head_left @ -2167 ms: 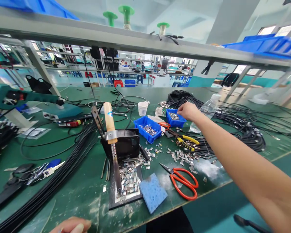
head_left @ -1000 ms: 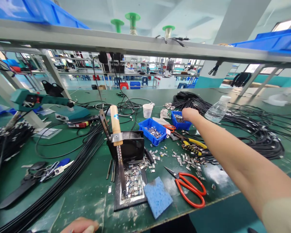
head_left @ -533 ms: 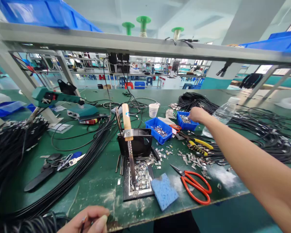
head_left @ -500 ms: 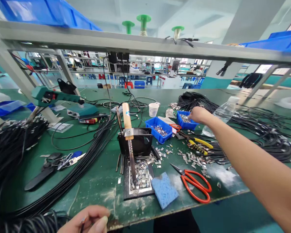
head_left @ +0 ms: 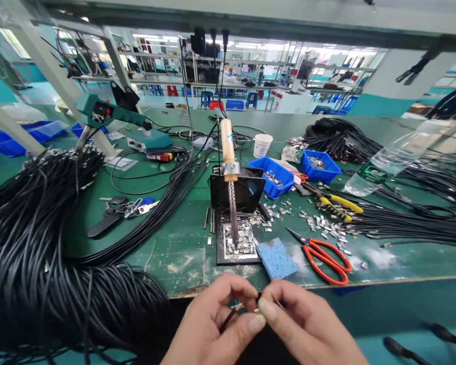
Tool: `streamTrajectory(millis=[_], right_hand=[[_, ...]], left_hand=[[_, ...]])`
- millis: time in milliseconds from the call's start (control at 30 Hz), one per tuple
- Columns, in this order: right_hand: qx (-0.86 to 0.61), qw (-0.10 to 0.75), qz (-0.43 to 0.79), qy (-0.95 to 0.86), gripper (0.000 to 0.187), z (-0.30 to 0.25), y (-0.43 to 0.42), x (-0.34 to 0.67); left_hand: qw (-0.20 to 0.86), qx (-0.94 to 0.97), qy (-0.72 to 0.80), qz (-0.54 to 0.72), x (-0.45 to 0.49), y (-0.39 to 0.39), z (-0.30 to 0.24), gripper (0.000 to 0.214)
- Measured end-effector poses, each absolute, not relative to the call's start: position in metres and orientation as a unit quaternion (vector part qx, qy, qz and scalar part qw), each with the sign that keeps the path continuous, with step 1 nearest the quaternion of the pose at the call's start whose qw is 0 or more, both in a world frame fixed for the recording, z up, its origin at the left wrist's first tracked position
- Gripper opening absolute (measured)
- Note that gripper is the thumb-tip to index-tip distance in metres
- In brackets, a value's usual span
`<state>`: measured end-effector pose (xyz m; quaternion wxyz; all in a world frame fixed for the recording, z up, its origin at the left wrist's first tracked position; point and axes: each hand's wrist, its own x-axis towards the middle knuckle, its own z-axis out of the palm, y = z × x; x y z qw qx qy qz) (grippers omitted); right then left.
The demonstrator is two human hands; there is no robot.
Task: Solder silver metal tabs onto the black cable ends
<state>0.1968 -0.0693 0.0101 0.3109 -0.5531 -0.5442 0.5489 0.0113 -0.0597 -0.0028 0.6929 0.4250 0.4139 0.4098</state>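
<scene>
Low in front of the table edge, my two hands meet fingertip to fingertip. My left hand [head_left: 216, 319] is closed around a black cable [head_left: 228, 320], whose stripped end shows thin coloured wires [head_left: 236, 305]. Beside it, my right hand [head_left: 300, 319] pinches a small metal connector [head_left: 257, 310] close to those wires; the fingers hide most of it. Beyond the hands, a wooden-handled soldering iron [head_left: 228, 149] hangs in its stand, tip down over a tray [head_left: 221, 257] of small metal pieces. A blue sponge [head_left: 276, 258] lies right of the tray.
Red-handled scissors [head_left: 329, 261] and yellow-handled pliers [head_left: 340, 205] lie to the right, among loose metal pieces. Behind are two blue bins [head_left: 283, 191] of parts, a paper cup [head_left: 262, 146] and a plastic bottle [head_left: 372, 175]. Black cable bundles [head_left: 61, 284] drape over the left side.
My right hand has come back from the far blue bin to meet my left hand, now pinching a small connector. My left hand has moved right with the cable. The view has tilted down.
</scene>
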Motion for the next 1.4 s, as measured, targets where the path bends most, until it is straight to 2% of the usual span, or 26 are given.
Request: streamTrajectory(millis=[200,367,467,567,667,733,1067,1400], right_hand=[[-0.5,0.346,0.655,-0.449,0.041,-0.003,-0.06,0.17],[-0.458,0.39,0.681,-0.417,0.038,-0.002,-0.066,0.171],[-0.478,0.394,0.644,-0.45,0.034,-0.005,-0.071,0.177],[-0.503,0.382,0.551,-0.545,0.03,-0.007,-0.074,0.182],[-0.479,0.374,0.488,-0.626,0.027,-0.006,-0.072,0.182],[-0.465,0.363,0.473,-0.654,0.028,-0.005,-0.069,0.181],[-0.474,0.316,0.458,-0.682,0.028,-0.003,-0.066,0.178],[-0.537,0.44,0.437,-0.572,0.013,-0.013,-0.067,0.168]], left_hand=[[0.677,0.391,0.478,0.4,-0.001,-0.066,-0.002,0.038],[0.678,0.339,0.489,0.432,-0.005,-0.066,0.002,0.034],[0.676,0.328,0.489,0.443,-0.007,-0.063,0.003,0.03],[0.686,0.32,0.484,0.439,-0.007,-0.062,0.006,0.028],[0.696,0.324,0.485,0.42,-0.005,-0.064,0.01,0.034],[0.704,0.332,0.482,0.402,-0.005,-0.065,0.01,0.038],[0.67,0.405,0.485,0.389,-0.007,-0.065,0.002,0.028],[0.659,0.365,0.504,0.422,0.0,-0.067,-0.005,0.026]])
